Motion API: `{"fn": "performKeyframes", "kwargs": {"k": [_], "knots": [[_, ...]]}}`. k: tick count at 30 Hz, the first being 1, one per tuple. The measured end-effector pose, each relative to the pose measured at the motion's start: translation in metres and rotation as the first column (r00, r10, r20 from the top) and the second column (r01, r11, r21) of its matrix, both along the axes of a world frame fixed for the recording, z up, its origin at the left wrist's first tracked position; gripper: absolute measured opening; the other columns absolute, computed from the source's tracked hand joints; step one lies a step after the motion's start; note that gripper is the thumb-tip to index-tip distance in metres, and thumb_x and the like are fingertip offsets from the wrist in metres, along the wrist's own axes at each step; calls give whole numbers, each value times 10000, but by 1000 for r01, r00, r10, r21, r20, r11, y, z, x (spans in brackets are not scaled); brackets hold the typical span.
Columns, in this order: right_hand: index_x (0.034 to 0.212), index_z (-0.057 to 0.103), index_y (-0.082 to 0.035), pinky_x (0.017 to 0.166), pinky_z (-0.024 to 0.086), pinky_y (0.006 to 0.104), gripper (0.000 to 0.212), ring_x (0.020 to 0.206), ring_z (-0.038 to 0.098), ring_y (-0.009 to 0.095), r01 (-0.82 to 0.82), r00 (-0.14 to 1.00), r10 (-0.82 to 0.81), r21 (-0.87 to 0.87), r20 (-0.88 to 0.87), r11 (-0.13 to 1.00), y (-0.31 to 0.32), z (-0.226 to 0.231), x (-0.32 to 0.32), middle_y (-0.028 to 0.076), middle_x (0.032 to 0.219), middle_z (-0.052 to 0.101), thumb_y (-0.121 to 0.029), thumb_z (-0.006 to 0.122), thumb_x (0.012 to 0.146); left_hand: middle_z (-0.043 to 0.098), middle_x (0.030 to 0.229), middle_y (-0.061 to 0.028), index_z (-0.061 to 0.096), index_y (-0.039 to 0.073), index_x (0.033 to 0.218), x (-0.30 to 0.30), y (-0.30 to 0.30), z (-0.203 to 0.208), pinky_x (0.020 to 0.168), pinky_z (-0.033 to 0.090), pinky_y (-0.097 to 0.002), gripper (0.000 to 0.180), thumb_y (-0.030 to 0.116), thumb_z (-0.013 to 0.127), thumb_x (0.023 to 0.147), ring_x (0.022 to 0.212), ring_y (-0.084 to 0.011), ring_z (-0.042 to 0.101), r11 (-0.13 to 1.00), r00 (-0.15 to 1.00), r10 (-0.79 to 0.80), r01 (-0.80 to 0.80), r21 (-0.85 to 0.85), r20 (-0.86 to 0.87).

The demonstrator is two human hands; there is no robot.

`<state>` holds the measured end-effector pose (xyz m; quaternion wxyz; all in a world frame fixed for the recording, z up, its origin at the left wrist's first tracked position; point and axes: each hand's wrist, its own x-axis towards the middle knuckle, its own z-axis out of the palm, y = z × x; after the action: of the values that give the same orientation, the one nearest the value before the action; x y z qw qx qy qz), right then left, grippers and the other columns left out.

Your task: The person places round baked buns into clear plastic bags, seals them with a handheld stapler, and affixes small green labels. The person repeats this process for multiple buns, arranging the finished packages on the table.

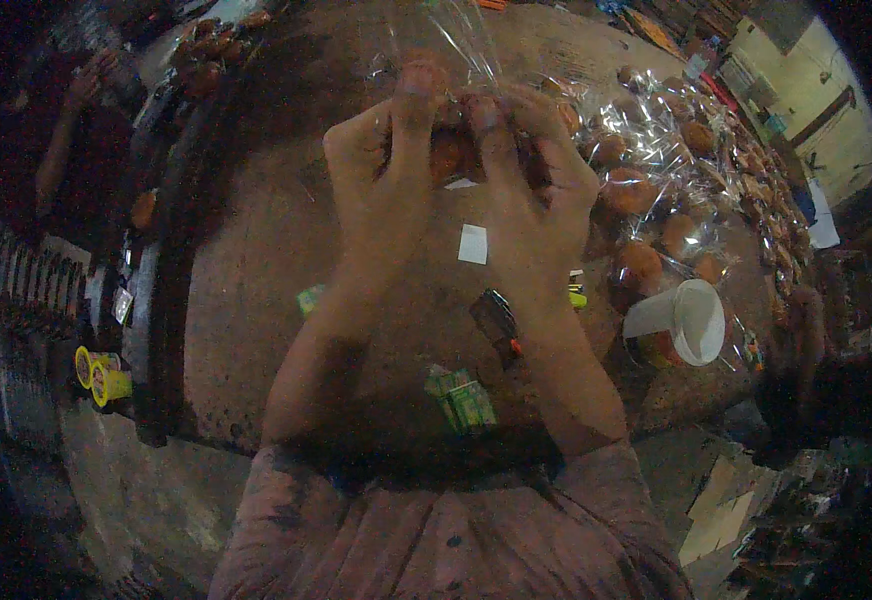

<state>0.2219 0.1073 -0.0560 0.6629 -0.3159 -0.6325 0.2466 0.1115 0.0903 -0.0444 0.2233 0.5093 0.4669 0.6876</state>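
Over the far middle of the table, my left hand and my right hand are close together, fingers bent and thumbs pointing away from me. Both pinch a clear plastic bag, whose shiny film stretches up beyond the fingertips. A brown, rounded object shows between the hands; whether it is inside the bag I cannot tell. A small white paper slip lies on the table below the hands. Near my right forearm is a small dark object with an orange end, its kind unclear.
Clear-wrapped brown round items are heaped at the right. A white plastic tub lies in front of them. Green packets sit near the table's front edge. Yellow cups stand at far left, below another person's arm.
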Motion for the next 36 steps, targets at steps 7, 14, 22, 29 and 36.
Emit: {"fn": "performKeyframes", "kwargs": {"k": [7,14,22,29,36], "knots": [[1183,661,21,932,488,282,300,1058,621,149,178,974,-186,69,131,982,11,-6,16,98,1119,682,-200,634,982,703,1040,-162,590,-75,1216,44,6,-10,825,540,-304,397,272,531,1032,930,-183,674,886,921,334,-234,401,-200],[1099,676,14,923,510,324,280,1031,638,204,-364,909,316,-149,-271,919,8,-1,15,110,1152,670,-238,631,985,675,1166,-156,484,-38,1402,39,-10,-1,916,520,-289,440,133,570,1006,1025,-197,662,967,996,67,-52,248,-54],[1125,610,-3,831,528,295,294,987,628,150,12,959,67,277,-274,961,2,19,9,73,1113,642,-5,741,861,706,1064,-102,521,-52,1337,35,-4,3,797,529,-251,393,82,612,979,942,-122,656,946,952,-226,164,281,206],[1086,674,-27,809,520,315,225,945,642,229,113,830,-405,596,384,795,3,39,36,111,1081,657,-1,700,864,668,1011,-32,616,32,1191,26,-4,4,768,530,-233,227,156,605,1001,881,-105,654,872,690,-472,456,178,549],[1095,700,-45,878,505,367,226,971,651,254,162,888,-325,440,326,883,-7,39,36,109,1046,700,-19,697,871,659,984,-37,625,0,1117,42,-3,12,763,536,-243,173,125,605,999,871,-91,646,874,832,-434,296,385,345]]}}
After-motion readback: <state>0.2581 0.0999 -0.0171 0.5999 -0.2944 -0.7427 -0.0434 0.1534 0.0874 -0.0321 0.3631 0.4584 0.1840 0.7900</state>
